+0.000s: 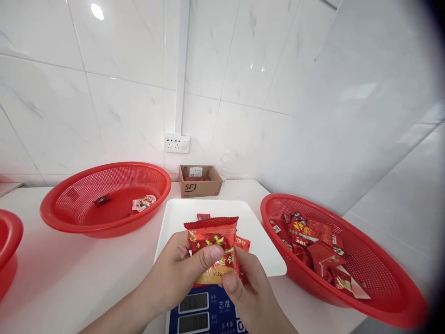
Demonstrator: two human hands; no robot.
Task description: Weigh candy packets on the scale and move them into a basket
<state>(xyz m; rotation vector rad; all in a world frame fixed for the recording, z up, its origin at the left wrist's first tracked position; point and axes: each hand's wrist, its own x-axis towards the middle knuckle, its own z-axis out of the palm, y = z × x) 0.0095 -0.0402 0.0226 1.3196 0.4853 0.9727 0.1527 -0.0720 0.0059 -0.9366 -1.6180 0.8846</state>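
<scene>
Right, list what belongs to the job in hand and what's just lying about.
In the job:
red packet, held in left hand and right hand
scale, packets on its tray
probably the right basket of packets

Apparently lying about:
cardboard box
wall socket
left mesh basket
basket at left edge

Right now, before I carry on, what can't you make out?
In the head view:
Red biscuit packet: its back faces away.
Left hand and right hand: most fingers, hidden behind that packet.
Red packets on the weighing pan: partly hidden by the held packet and hands.
Scale displays: digits too faint to read.
Blue scale panel: cut off by the bottom edge.
Far-left red basket: cut off by the left edge.
</scene>
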